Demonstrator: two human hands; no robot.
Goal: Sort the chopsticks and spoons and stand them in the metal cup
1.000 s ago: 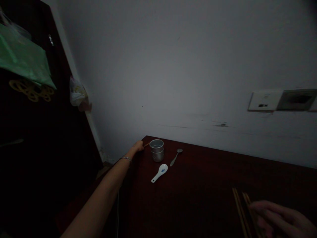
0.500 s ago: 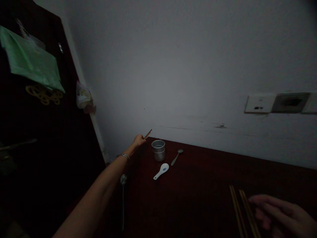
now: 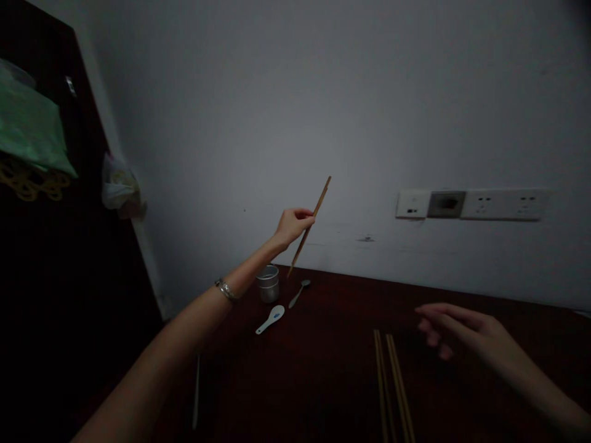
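My left hand is closed on a pair of chopsticks, raised at a slant in front of the wall above the back edge of the table. Behind that forearm stands a metal cup, partly hidden by the arm. Close to it lie a white ceramic spoon and a metal spoon. On the right, my right hand hovers with thumb and forefinger pinched together and nothing visible between them. To its left, several more chopsticks lie on the table in two pairs.
The dark red table meets a pale wall at the back. A long thin handle lies left, its far end hidden by my forearm. Sockets line the wall. A dark door and a hanging bag are left.
My left hand has risen and moved right with the chopsticks, from beside the cup to above it. My right hand has lifted away from the chopsticks on the table. The view has turned right.
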